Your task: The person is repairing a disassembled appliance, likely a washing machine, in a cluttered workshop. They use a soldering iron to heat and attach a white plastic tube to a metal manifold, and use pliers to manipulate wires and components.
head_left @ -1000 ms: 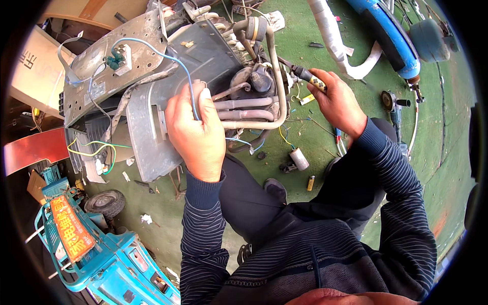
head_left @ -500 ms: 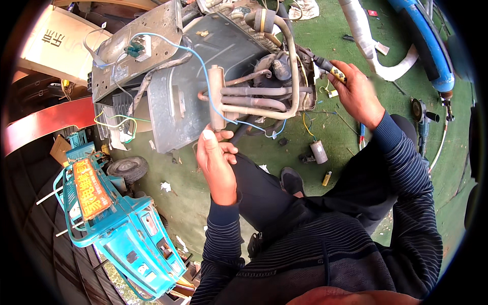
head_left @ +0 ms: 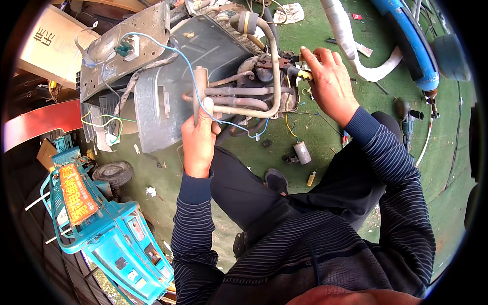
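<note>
Taking twelve o'clock as the top of the view, the left hand [head_left: 200, 145] is sitting at nine, fingers curling closed around the lower end of a metal cylinder [head_left: 200, 84] that is standing near eleven. Its thumb is pressing along the side, and a blue wire [head_left: 189, 67] is running past it. Several pipes [head_left: 244, 91] are reaching from the cylinder toward three o'clock, and a bent tube [head_left: 275, 48] is looping around their far ends.

The right hand [head_left: 330, 84], toward two, is staying half open with its fingers spreading, loosely holding pliers [head_left: 293, 71] with yellow-and-black handles; their head is pointing to nine, over the pipework.

On the green floor [head_left: 432, 168], a silver canister [head_left: 302, 152] is lying at three and a yellow lighter [head_left: 311, 178] toward four. A blue gas cylinder [head_left: 409, 46] is lying at two, and a turquoise vehicle [head_left: 122, 244] is standing at eight.
</note>
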### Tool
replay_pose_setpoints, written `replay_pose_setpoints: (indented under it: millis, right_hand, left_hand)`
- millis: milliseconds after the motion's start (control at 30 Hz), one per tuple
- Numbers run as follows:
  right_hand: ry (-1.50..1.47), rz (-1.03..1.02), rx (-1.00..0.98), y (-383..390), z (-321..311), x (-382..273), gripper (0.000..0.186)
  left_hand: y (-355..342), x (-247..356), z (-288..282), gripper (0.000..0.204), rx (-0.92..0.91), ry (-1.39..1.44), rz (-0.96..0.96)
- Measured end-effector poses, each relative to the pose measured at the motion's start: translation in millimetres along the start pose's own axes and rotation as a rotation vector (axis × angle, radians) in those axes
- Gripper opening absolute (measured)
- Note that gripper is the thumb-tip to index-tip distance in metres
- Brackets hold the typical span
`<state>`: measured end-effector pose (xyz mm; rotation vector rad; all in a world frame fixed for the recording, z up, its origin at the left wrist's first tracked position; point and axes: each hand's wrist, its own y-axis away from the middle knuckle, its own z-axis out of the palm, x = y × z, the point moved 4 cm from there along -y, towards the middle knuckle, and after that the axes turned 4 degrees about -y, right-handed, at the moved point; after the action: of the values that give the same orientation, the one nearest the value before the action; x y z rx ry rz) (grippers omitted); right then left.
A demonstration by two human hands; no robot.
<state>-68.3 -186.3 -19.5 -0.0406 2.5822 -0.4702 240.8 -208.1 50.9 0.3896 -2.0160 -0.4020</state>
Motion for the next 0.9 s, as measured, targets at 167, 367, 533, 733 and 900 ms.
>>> replay_pose_setpoints:
  millis: [167,367,533,733,900]
  right_hand:
    - [0.207,-0.086,-0.014,-1,4,-7,0.056]
    - [0.131,0.075,-0.225,-3,15,4,0.05]
    - [0.186,0.015,-0.223,-1,17,2,0.058]
    - [0.572,-0.148,-0.263,-1,-2,-31,0.062]
    - [0.437,-0.142,-0.356,-4,-20,-42,0.072]
  left_hand:
    - [-4,6,-4,0.056,-0.079,0.033,-0.123]
    - [-9,0,-6,0.057,-0.144,0.036,-0.102]
    - [-9,-2,-5,0.058,-0.242,0.084,-0.108]
    - [-14,-6,-8,0.055,-0.325,0.119,-0.107]
    - [-14,5,-7,0.053,-0.352,0.117,-0.176]
